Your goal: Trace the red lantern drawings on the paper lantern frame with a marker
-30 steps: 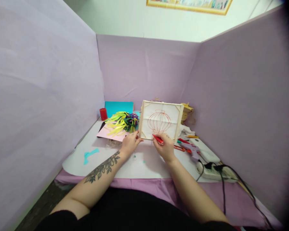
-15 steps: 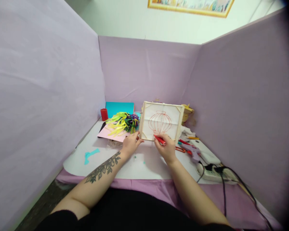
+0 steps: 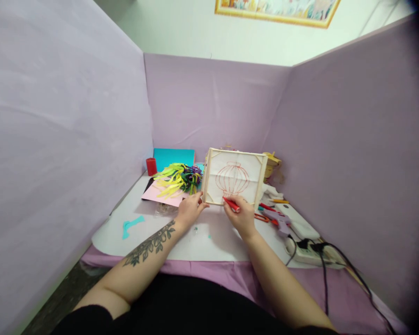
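Wood-framed panel (image 3: 234,176) is just R of ctr frame, approx upright, white face to cam w/ a red lantern-shaped outline on it. Can't tell if its bottom edge rests on the bench (image 3: 223,249). L hand (image 3: 190,208), ctr frame, has its grip closed on the panel's lower-left corner. R hand (image 3: 240,215), a bit R of ctr, pinches a red marker (image 3: 232,204), tip at the panel's lower part just under the outline; contact w/ the sheet too small to tell.

Room: widest stretch of white bench top runs btwn the forearms, lower ctr, w/ a few tiny green bits (image 3: 209,236), down to the front edge w/ purple cloth (image 3: 209,266). Lower L, a cyan strip (image 3: 131,227) sits near the bench's L edge. Tighter on R: glue gun (image 3: 280,222), scissors w/ orange handles (image 3: 261,217) & white power strip (image 3: 312,253) line that side; black cords hang over the front edge, lower R. Ribbon pile (image 3: 178,179) on a pink sheet (image 3: 160,193) is just L of the panel. Lilac partitions bound L, back & R.
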Demonstrator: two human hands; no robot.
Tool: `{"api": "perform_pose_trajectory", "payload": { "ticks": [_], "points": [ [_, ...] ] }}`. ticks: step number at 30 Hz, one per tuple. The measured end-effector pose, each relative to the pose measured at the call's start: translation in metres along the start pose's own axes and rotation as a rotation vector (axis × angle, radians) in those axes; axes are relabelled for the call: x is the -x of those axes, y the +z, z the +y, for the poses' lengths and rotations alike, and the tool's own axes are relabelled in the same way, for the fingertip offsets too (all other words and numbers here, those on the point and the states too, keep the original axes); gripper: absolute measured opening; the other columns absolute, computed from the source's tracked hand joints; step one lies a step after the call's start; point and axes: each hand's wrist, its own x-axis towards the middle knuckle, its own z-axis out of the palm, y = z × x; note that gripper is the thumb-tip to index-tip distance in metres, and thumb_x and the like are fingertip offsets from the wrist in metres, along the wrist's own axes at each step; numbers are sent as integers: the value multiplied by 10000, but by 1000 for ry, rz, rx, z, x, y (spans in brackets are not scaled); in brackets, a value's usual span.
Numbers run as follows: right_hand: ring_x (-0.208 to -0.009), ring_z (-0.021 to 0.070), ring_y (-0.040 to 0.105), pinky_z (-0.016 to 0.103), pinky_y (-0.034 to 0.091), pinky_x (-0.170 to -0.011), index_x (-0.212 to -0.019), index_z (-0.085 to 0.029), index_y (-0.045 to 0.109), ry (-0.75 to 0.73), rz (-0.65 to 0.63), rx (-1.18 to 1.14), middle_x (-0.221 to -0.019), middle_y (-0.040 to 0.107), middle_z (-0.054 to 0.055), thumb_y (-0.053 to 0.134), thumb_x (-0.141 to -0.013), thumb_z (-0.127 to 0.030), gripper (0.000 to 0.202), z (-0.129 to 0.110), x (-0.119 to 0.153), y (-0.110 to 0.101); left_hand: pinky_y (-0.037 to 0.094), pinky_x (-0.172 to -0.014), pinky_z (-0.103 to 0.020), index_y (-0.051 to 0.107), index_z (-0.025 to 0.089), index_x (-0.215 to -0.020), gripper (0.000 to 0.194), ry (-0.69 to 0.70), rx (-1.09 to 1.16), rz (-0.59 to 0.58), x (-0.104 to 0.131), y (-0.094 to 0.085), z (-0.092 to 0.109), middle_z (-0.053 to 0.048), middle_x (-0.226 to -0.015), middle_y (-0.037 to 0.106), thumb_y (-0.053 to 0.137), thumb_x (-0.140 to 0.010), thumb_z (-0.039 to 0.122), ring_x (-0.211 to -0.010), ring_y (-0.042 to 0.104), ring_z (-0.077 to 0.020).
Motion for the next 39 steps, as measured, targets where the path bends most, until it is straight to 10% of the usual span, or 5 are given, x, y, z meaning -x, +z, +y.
{"api": "perform_pose_trajectory", "payload": {
  "ticks": [14, 39],
  "points": [
    [-700, 184, 659, 314, 526, -670, -926, -190, 637, 257, 82, -223, -752, 687, 37, 582, -865, -348, 178, 8, 0, -18, 427, -720, -290, 590, 175, -1137, 346, -5, 12, 1, 1, -3, 2, -47, -892, 698, 640, -857, 372, -852, 639, -204],
    [-631, 154, 624, 264, 486, -608, -808, -201, 621, 30, 56, 40, -711, 666, 10, 602, -757, -200, 54, 8, -1, -4, 434, -739, -298, 586, 161, -1158, 384, 3, -1, -10, 1, 0, 1, -53, -902, 704, 658, -846, 373, -866, 642, -212]
  ]
}}
